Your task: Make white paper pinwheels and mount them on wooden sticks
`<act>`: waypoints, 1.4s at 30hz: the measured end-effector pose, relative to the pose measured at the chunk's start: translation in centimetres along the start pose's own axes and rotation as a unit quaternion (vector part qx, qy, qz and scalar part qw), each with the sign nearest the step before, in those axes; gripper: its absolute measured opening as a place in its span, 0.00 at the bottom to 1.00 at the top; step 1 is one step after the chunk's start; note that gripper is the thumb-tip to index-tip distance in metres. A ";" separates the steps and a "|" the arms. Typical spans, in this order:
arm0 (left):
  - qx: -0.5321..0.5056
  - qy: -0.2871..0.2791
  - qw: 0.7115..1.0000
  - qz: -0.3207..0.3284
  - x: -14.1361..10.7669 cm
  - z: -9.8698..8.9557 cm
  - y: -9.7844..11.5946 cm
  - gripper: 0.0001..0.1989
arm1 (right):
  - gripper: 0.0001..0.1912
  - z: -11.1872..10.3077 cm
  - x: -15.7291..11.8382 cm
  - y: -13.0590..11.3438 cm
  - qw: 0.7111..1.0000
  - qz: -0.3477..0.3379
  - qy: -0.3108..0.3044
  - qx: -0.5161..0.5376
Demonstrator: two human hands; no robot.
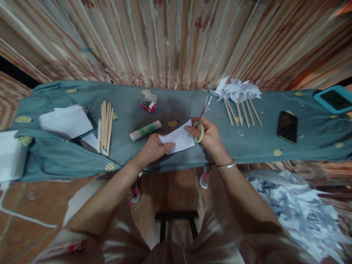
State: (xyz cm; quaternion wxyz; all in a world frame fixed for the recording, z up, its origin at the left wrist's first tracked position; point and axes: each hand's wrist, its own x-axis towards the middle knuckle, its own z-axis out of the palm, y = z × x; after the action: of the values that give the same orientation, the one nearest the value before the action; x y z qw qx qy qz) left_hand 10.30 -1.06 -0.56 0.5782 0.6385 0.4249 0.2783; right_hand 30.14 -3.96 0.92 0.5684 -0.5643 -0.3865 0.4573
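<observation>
A white sheet of paper (180, 138) is stretched between my two hands above the cloth. My left hand (154, 148) is closed on its left edge, thumb on top. My right hand (208, 134) pinches the paper's right end and also has scissors (202, 116) with pale green handles hooked in its fingers, blades pointing up and away from me. Just beyond my left hand lies a glue stick (145, 130) with a green label. Behind it stands an opened small red box (148, 105) of tiny dark metal pieces.
On the blue-green tablecloth (132, 99) lie paper sheets (66, 120) and wooden sticks (106, 126) at left. Paper pinwheels (239, 90) on sticks, a phone (287, 127) and a blue-framed device (334, 99) are at right. A bag of white paper pieces (302, 209) sits below.
</observation>
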 end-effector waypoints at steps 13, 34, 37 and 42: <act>-0.085 0.036 0.995 -0.033 0.6 0.1 0.3 0.12 | 0.24 -0.3 0.5 0.0 0.997 -0.009 0.073 0.012; -0.137 0.093 0.986 0.000 0.6 -0.5 0.7 0.11 | 0.18 -2.4 1.8 0.3 0.984 -0.050 0.159 0.060; -0.215 0.075 0.973 -0.023 0.2 0.6 0.6 0.17 | 0.18 -1.8 1.6 0.3 0.982 -0.031 0.155 0.105; -0.304 0.024 0.951 -0.054 0.1 2.7 0.2 0.23 | 0.19 0.3 1.0 0.9 0.987 0.019 0.103 0.120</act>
State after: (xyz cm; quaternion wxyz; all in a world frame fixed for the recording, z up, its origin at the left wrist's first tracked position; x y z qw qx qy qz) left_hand 12.67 -2.35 -0.84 0.7487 0.4016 0.3676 0.3782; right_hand 30.05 -2.99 -0.02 0.6597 -0.5433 -0.2574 0.4510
